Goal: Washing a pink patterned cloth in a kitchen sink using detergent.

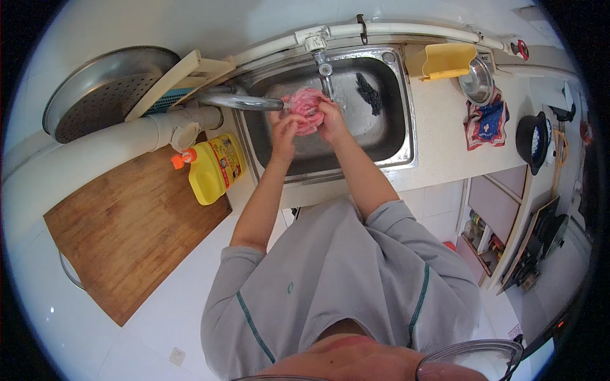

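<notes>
A wet pink cloth (pixel 307 108), bunched up, is held between both hands over the left part of the stainless steel sink (pixel 411 143). My left hand (pixel 285 131) grips its left side, close beneath the end of a chrome spout (pixel 248 101). On the cloth's right side, my right hand (pixel 332 121) has its fingers closed on the fabric. A chrome tap (pixel 325 70) comes down from the wall pipe just above the hands. In the basin's right part lies a dark, crumpled item (pixel 369 94), whose kind I cannot tell.
Left of the sink stand a yellow detergent jug (pixel 214 169), a wooden board (pixel 138 224) and a large perforated metal pan (pixel 114 95). To the right are a yellow plastic holder (pixel 448 62), a metal bowl (pixel 476 82), a patterned cloth (pixel 487 123) and a black pot (pixel 530 143).
</notes>
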Demonstrator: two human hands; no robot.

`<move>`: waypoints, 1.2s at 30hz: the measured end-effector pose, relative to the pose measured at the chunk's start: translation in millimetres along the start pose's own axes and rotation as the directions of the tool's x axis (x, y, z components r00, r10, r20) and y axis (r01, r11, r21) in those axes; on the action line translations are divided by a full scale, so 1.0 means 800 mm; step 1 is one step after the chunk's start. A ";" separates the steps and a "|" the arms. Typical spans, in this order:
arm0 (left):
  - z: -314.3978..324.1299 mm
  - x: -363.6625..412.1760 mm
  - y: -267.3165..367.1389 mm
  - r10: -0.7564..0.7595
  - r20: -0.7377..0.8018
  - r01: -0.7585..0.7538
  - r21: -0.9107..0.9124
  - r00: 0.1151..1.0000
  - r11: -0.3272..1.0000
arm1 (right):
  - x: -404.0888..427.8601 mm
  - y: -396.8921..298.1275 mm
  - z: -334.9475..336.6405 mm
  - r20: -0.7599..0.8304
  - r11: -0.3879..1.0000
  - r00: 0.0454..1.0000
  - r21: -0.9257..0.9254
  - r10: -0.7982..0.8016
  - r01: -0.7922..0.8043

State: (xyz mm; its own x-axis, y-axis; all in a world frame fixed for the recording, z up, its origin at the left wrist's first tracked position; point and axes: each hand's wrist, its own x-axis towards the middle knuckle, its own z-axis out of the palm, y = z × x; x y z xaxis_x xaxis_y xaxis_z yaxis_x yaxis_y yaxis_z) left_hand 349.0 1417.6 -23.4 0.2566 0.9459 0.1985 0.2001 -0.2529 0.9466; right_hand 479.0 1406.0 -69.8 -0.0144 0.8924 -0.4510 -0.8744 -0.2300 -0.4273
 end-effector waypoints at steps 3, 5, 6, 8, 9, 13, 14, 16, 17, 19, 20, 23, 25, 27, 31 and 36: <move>0.018 -0.001 0.005 -0.637 -0.006 0.386 -0.791 0.771 0.475 | 0.003 0.001 -0.001 0.022 0.978 0.992 -0.170 -0.121 0.123; 0.013 0.010 0.000 -0.710 0.210 0.592 -0.728 0.672 0.345 | 0.005 0.006 -0.006 0.046 0.941 0.980 -0.274 -0.194 0.199; 0.010 0.016 -0.002 -0.753 0.395 0.759 -0.618 0.526 0.206 | 0.005 0.010 -0.002 0.098 0.919 0.972 -0.317 -0.212 0.232; 0.028 0.022 -0.002 -0.755 0.229 0.667 -0.662 0.614 0.342 | 0.005 0.016 0.007 0.148 0.894 0.962 -0.359 -0.228 0.267; 0.037 0.024 -0.005 -0.732 0.048 0.560 -0.679 0.680 0.475 | -0.001 0.014 0.028 0.217 0.638 0.881 -0.620 -0.420 0.456; 0.050 0.032 -0.054 -0.750 -0.126 0.538 -0.621 0.649 0.570 | -0.006 0.011 0.062 0.268 0.080 0.760 -0.919 -0.592 0.386; 0.050 0.034 -0.078 -0.750 -0.128 0.537 -0.622 0.649 0.570 | -0.005 0.009 0.066 0.270 0.079 0.761 -0.918 -0.590 0.387; 0.043 0.033 -0.121 -0.594 -0.171 0.182 -0.854 0.786 0.487 | 0.001 0.008 0.075 0.167 -0.026 0.865 -0.984 -0.474 0.176; 0.046 0.030 -0.127 -0.594 -0.169 0.184 -0.854 0.786 0.486 | 0.005 0.005 0.075 0.166 -0.026 0.864 -0.984 -0.475 0.175; 0.059 0.037 -0.112 -0.649 -0.369 0.417 -0.538 0.665 0.733 | 0.021 -0.003 0.066 -0.034 0.053 0.922 -0.999 -0.386 -0.015; 0.065 0.041 -0.103 -0.650 -0.360 0.421 -0.536 0.669 0.731 | 0.029 -0.003 0.060 -0.042 0.056 0.919 -0.998 -0.393 -0.021; 0.066 0.040 -0.098 -0.465 -0.485 0.351 -0.310 0.741 0.884 | 0.039 0.016 0.037 0.102 -0.017 0.834 -0.994 -0.542 0.110; 0.054 0.038 -0.110 -0.573 -0.390 0.450 -0.365 0.720 0.815 | 0.038 0.023 0.033 0.031 0.026 0.853 -0.998 -0.522 0.052; 0.055 0.031 -0.092 -0.488 -0.377 0.430 -0.230 0.787 0.873 | 0.032 0.026 0.016 0.049 -0.021 0.857 -0.999 -0.514 0.045; 0.054 0.021 -0.065 -0.517 -0.263 0.326 -0.529 0.815 0.784 | 0.029 0.037 0.007 -0.040 0.368 0.772 -0.894 -0.634 0.256; 0.052 0.010 -0.024 -0.510 -0.284 0.394 -0.378 0.812 0.838 | 0.002 0.017 0.023 -0.255 0.989 0.964 0.142 0.071 -0.036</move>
State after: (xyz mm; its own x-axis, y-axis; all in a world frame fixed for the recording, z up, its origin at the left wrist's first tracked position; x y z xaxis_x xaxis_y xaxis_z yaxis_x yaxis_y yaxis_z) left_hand 386.3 1421.9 -50.8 -0.1622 0.9548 -0.2493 -0.0891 0.2374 0.9673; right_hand 457.9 1411.2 -61.7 0.0477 0.7449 -0.6655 -0.9334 -0.2040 -0.2952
